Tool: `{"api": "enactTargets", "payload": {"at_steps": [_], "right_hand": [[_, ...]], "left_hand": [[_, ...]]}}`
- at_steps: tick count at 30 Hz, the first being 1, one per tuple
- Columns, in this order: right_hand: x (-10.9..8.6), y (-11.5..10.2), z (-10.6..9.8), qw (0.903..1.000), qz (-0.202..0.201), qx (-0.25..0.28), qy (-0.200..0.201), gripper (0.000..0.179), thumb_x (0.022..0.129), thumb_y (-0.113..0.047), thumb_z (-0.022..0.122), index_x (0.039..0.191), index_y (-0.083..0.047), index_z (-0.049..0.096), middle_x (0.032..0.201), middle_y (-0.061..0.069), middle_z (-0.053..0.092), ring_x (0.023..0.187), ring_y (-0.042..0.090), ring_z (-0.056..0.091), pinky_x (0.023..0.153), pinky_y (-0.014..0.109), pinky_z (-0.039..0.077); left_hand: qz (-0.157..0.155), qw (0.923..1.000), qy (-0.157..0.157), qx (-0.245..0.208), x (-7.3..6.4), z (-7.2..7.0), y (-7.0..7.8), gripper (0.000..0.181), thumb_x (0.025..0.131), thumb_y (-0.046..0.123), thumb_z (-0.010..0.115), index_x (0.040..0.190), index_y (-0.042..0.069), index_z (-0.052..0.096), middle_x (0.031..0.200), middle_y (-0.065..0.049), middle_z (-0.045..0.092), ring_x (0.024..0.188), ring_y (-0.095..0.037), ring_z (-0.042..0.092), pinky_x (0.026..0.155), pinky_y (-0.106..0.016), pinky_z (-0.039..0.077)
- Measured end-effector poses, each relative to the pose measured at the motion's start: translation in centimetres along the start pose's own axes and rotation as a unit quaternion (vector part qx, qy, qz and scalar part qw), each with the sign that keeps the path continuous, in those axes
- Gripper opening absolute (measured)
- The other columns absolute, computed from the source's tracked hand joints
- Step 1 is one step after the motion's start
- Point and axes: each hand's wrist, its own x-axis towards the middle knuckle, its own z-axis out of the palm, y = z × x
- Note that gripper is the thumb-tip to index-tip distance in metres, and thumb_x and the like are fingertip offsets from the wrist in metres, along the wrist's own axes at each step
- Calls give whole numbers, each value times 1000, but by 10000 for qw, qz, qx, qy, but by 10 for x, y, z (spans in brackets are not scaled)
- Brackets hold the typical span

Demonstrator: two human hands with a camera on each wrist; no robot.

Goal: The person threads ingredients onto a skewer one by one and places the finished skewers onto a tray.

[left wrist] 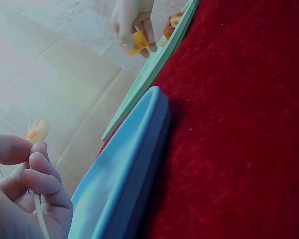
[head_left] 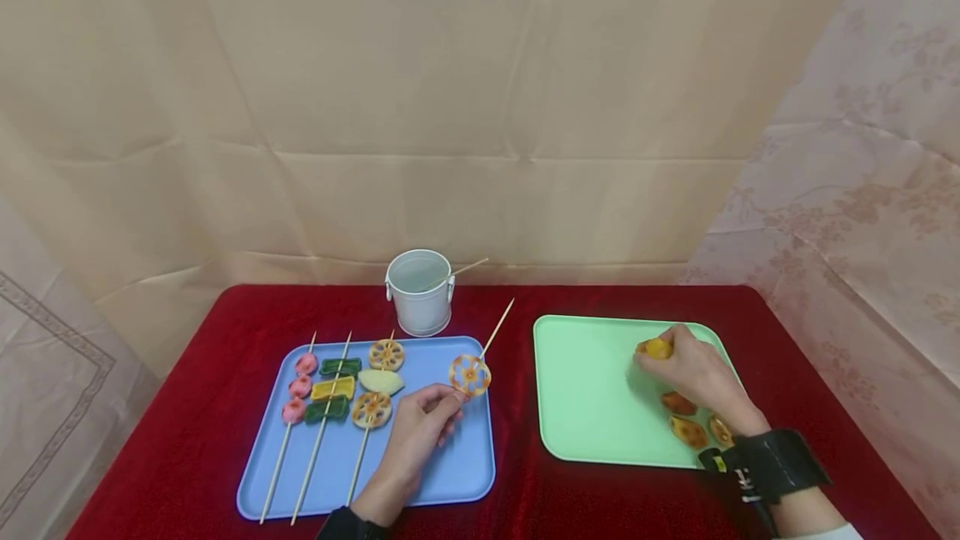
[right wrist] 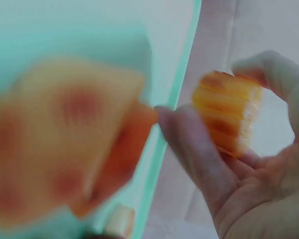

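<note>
Over the right part of the blue tray, my left hand pinches a bamboo skewer that carries one lotus root slice. The skewer's bare tip points up and away to the right. In the left wrist view its lower stick runs down across the palm. My right hand holds a yellow corn piece between thumb and fingers, above the green tray. Below that hand lie a reddish-brown piece and browned yellowish pieces.
Three loaded skewers lie on the blue tray: pink balls, green and yellow pieces, and lotus slices around a pale slice. Behind it stands a white bucket with a stick leaning out. Red cloth covers the table.
</note>
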Motion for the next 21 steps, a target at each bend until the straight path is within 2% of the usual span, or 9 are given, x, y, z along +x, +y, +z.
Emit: {"api": "enactTargets", "payload": {"at_steps": [3, 6, 10, 14, 18, 21], "right_hand": [[3, -2, 8, 9966, -23, 827, -45, 56, 94, -38, 71, 125, 2, 48, 93, 10, 65, 73, 21, 66, 61, 33, 51], [6, -7, 14, 9870, -120, 1592, -209, 59, 97, -38, 71, 135, 0, 49, 101, 14, 68, 80, 23, 72, 68, 32, 57], [8, -15, 20, 9703, -225, 2351, -533, 60, 100, -41, 69, 140, -1, 51, 104, 18, 63, 84, 25, 67, 73, 31, 57], [9, -22, 27, 9357, -117, 3369, -1042, 64, 104, -43, 61, 146, 2, 42, 112, 15, 53, 84, 22, 61, 76, 28, 54], [11, -27, 33, 8892, -94, 4329, -1479, 59, 112, -37, 41, 150, 7, 33, 115, 12, 47, 80, 17, 59, 74, 25, 54], [12, -30, 36, 8578, -146, 4860, -1668, 51, 111, -29, 30, 147, 8, 34, 111, 12, 48, 77, 14, 60, 72, 22, 54]], "left_hand": [[39, 10000, -15, -45, -1, 1, -1, 19, 97, 15, 69, 97, -3, 72, 73, -1, 63, 60, -9, 49, 49, -20, 39], [78, 9999, -14, -109, -1, 1, -1, 20, 96, 15, 70, 96, -5, 71, 72, -2, 62, 59, -9, 49, 49, -20, 38], [59, 9999, -12, -115, -1, 2, -2, 20, 95, 16, 71, 95, -4, 70, 71, -1, 62, 59, -9, 49, 49, -20, 38], [17, 10000, -20, -91, -1, 2, -3, 20, 96, 17, 71, 95, -3, 71, 71, -1, 62, 59, -9, 49, 49, -20, 38], [2, 10000, -26, -73, -1, 2, -3, 19, 96, 16, 70, 95, -3, 71, 71, 0, 62, 59, -9, 49, 49, -20, 38], [-12, 10000, -29, -44, -1, 2, -3, 18, 96, 15, 70, 96, -2, 71, 71, 0, 62, 60, -9, 50, 49, -20, 38]]}}
